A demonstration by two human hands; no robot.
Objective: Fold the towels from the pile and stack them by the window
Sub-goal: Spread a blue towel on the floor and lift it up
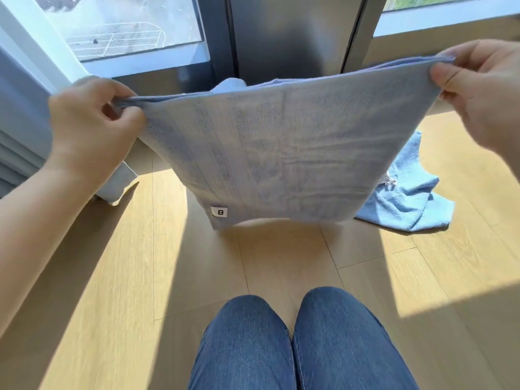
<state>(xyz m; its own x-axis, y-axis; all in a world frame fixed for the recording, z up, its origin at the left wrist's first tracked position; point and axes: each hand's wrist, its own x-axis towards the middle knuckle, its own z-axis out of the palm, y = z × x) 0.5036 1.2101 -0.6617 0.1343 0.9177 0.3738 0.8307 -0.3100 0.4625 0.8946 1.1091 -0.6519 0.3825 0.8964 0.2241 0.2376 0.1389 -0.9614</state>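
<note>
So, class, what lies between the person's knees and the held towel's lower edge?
Only bare wooden floor between the knees and the held towel, shown in the head view.

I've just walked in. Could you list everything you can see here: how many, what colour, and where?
held towel: one, pale blue, held up in front of the person
label: one, white with a black mark, lower left corner of the held towel
crumpled pile: count unclear, brighter blue, on the floor at right
hidden cloth: one bit showing, pale blue, behind the held towel by the window
floor: light wood, sunlit in bands
window: two panes, grey frame, ahead
curtain: one, white, far left
knees: two, blue jeans, bottom centre
left hand: pinches the towel's top left corner
right hand: pinches its top right corner
</note>
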